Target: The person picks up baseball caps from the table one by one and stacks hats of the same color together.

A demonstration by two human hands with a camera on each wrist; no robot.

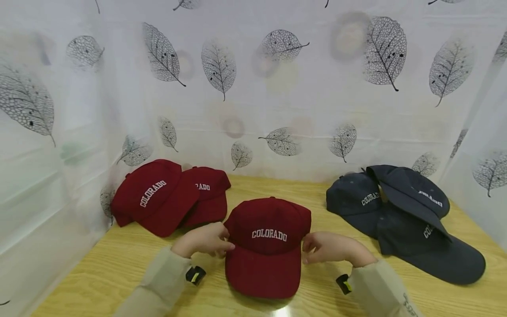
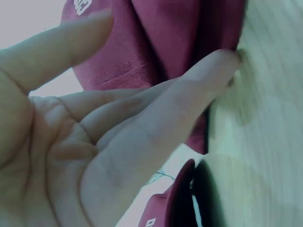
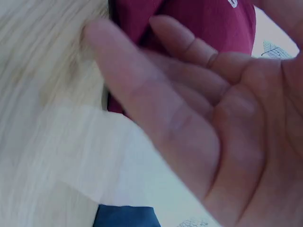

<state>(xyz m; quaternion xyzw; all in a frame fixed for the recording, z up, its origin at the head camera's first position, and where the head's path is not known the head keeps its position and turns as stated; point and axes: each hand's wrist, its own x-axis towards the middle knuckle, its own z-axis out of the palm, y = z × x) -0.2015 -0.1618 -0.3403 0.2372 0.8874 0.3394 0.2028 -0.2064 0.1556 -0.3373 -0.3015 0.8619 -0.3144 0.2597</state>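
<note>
A red baseball cap (image 1: 264, 264) with white COLORADO lettering sits upright on the table, brim toward me. My left hand (image 1: 209, 241) is at its left side, fingertips right at the edge where crown meets brim. On the opposite side, my right hand (image 1: 330, 248) has its fingers loosely bent beside the cap. In the left wrist view the thumb stands apart from the fingers, with the cap's red cloth (image 2: 165, 28) behind them. The right wrist view shows the lowest finger (image 3: 137, 85) near the tabletop and the cap beyond.
Two more red caps (image 1: 158, 193) overlap at the back left of the wooden table (image 1: 95, 281). Several dark navy caps (image 1: 431, 255) lie piled at the right. A white leaf-patterned curtain (image 1: 253, 88) encloses the back and sides.
</note>
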